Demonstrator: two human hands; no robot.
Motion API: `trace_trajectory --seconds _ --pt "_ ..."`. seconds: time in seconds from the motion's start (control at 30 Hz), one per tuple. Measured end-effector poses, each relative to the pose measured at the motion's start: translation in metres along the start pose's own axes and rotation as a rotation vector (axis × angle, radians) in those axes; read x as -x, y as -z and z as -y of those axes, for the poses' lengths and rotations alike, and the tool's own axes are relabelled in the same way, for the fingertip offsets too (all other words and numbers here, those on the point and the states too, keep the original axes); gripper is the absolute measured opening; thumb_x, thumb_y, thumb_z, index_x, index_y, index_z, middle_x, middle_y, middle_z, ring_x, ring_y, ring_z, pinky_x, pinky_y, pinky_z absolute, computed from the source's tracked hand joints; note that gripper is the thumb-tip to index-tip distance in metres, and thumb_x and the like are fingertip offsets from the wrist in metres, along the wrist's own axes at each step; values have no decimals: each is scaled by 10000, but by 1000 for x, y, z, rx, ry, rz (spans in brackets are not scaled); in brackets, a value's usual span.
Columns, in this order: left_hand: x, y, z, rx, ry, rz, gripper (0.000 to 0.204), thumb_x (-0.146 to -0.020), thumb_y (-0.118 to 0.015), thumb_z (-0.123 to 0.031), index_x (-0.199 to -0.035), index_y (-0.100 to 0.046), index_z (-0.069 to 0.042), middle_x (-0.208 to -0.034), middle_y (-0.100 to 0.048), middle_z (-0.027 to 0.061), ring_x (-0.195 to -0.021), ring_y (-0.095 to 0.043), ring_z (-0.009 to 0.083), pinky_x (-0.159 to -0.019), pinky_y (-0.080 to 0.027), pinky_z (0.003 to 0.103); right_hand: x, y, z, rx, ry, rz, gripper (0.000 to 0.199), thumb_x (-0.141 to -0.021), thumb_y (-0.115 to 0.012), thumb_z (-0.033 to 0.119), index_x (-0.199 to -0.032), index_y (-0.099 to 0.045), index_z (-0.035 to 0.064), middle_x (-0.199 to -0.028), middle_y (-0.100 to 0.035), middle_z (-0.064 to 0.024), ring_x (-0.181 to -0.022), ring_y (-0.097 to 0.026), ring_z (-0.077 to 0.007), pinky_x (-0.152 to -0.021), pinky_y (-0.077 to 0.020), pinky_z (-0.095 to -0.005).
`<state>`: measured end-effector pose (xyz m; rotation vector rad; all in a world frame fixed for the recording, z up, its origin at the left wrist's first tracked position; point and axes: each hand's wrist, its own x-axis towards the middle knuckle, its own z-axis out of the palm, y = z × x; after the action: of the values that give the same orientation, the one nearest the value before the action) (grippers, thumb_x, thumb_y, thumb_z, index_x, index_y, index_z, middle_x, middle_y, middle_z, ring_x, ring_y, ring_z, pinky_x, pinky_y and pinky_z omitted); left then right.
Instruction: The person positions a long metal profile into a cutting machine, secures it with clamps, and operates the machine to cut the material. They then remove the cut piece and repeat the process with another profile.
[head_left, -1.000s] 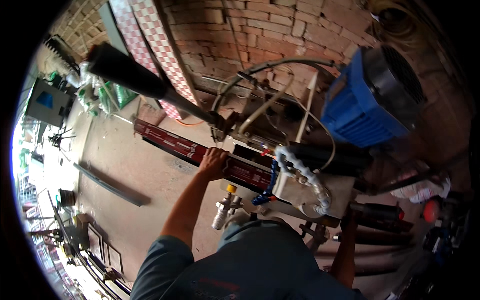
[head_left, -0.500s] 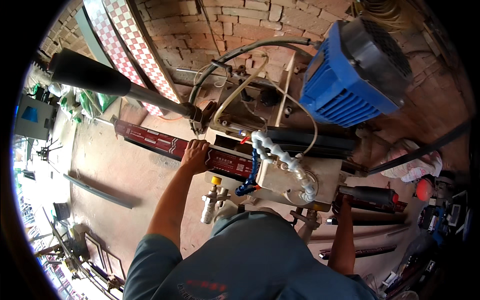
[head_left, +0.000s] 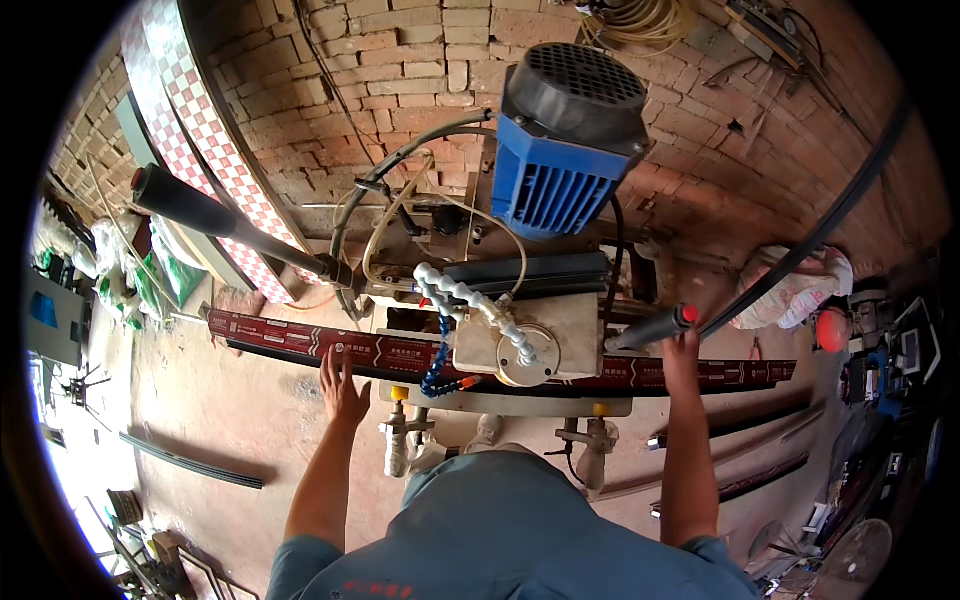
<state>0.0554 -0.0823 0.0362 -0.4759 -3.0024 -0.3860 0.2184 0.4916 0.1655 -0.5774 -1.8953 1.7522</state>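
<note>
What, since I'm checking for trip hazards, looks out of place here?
A dark strip lies loose on the floor at left, away from the long red profile; it could trip someone. No spill stands out.

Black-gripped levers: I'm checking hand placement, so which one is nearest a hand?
The right lever, its tip beside the right hand; the left lever lies well clear of the left hand.

The long strip (head_left: 398, 352) is dark red with white zigzags, the motor (head_left: 562, 150) blue and black.
</note>
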Motion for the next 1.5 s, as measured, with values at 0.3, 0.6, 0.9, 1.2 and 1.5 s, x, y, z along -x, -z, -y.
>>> trace_trajectory --seconds 0.3,0.6,0.9,1.2,1.5 --pt "167 19 19 20 273 198 867 -779 -720 -191 -1515 -270 -100 -1575 -186 201 -1425 -194 431 -1153 -200 567 -75 -109 129 517 539 556 515 -779 -816 223 -1243 -643 78 -1188 -633 -92 -1139 -587 -225 -950 -478 -343" --pt "306 31 12 23 527 246 867 -775 -718 -194 -1510 -272 -83 -1576 -175 209 -1412 -219 443 -1132 -237 575 -79 -112 121 546 670 674 481 -696 -857 243 -1113 -698 61 -1105 -627 -98 -1023 -619 -265 -908 -497 -347" --pt "329 29 15 78 418 242 855 -791 -720 -214 -1508 -271 -94 -1560 -211 213 -1403 -242 436 -1133 -245 555 -63 -100 120 461 517 737 352 -843 -759 237 -1150 -694 78 -1111 -615 -64 -971 -605 -166 -829 -509 -289" --pt "353 43 13 149 356 143 843 -820 -723 -217 -1518 -263 -110 -1561 -233 185 -1410 -264 406 -1134 -278 531 -38 -97 119 548 263 538 636 -773 -780 510 -1227 -664 81 -1260 -632 -154 -1192 -577 -293 -1007 -457 -397" --pt "549 12 -3 175 561 339 861 -786 -734 -247 -1494 -283 -55 -1506 -296 238 -1390 -288 426 -1127 -292 517 -19 -85 114 257 44 579 637 -717 -866 306 -1252 -635 48 -1163 -652 -141 -1048 -608 -216 -925 -487 -346"
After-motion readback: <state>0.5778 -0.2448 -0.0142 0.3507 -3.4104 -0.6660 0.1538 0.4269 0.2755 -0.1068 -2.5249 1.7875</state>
